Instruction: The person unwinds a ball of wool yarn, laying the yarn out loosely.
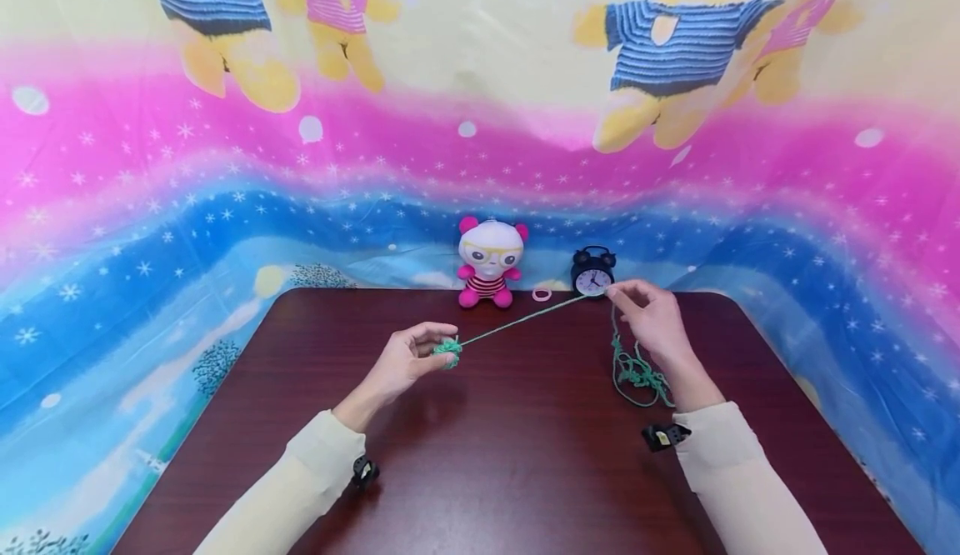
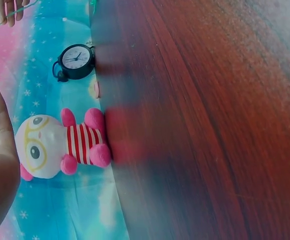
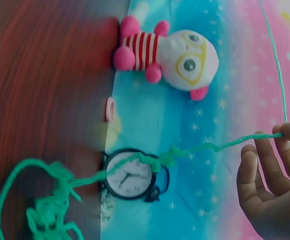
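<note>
The person's left forearm (image 1: 288, 480) and right forearm (image 1: 742, 472) extended forward and angled inward, with the two hands well apart. The left hand (image 1: 405, 359) gripped with its fingers bent above and its thumb (image 1: 432, 364) beneath. The right hand (image 1: 658, 322), farther forward, pinched at its fingertips, thumb against index finger, the other fingers loosely bent. Both wrists showed bare beyond the sleeves.

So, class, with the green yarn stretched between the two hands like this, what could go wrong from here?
The loose tangle below the right hand might tighten into knots if pulled. The small bundle at the left hand's fingertips could slip and unwind. The trailing yarn may catch on the alarm clock, close by the right hand in the head view.
</note>
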Demonstrator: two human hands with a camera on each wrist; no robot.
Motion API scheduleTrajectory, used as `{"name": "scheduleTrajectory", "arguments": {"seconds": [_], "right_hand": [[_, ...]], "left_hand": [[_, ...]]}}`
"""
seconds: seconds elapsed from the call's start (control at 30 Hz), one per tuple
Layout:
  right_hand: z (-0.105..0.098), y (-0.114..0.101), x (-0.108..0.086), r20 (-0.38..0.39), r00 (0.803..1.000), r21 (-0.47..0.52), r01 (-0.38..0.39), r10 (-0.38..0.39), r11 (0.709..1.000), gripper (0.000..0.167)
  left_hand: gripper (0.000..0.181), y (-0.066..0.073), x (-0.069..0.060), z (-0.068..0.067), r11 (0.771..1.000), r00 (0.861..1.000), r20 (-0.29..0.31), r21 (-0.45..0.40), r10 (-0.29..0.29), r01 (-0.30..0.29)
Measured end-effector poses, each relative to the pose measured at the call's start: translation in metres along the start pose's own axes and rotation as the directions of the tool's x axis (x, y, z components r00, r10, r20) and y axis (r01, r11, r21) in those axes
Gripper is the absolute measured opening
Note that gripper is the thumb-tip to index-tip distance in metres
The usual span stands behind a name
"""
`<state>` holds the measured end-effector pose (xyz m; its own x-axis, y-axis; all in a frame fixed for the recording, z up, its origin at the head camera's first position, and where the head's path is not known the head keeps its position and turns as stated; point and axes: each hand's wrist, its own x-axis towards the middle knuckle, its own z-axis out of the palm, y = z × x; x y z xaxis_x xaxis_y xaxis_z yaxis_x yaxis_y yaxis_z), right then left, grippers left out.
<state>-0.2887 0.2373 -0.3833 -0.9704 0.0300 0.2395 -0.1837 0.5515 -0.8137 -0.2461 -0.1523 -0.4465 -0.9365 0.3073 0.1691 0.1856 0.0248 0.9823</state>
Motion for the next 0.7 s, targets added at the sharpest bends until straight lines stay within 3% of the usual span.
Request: {"name": "scheduleTrajectory", "arguments": {"seconds": [0.13,0.27,0.43,0.7], "right_hand": [[-0.012,0.005,0.001,-0.043,0.999,0.013,-0.001,0.002,1.000,0.046],[-0.023,0.010,0.002,-0.096,0.995,0.037,0.000,0.003,0.999,0.046],[-0.037,0.017,0.001,-0.131,0.991,0.051,-0.024,0.031,0.998,0.047],[-0.061,0.032,0.001,-0.218,0.970,0.129,-0.077,0.104,0.989,0.038]], "left_hand": [[0.045,0.000,-0.001,-0.002,1.000,0.999,0.040,0.013,-0.003,0.003],[0.038,-0.001,-0.001,-0.003,0.999,0.997,0.059,0.002,0.042,-0.042],[0.032,-0.003,0.000,-0.004,0.997,0.997,0.010,-0.020,0.076,-0.076],[0.037,-0.002,-0.002,-0.006,0.999,0.998,-0.055,0.003,0.036,-0.036]]}}
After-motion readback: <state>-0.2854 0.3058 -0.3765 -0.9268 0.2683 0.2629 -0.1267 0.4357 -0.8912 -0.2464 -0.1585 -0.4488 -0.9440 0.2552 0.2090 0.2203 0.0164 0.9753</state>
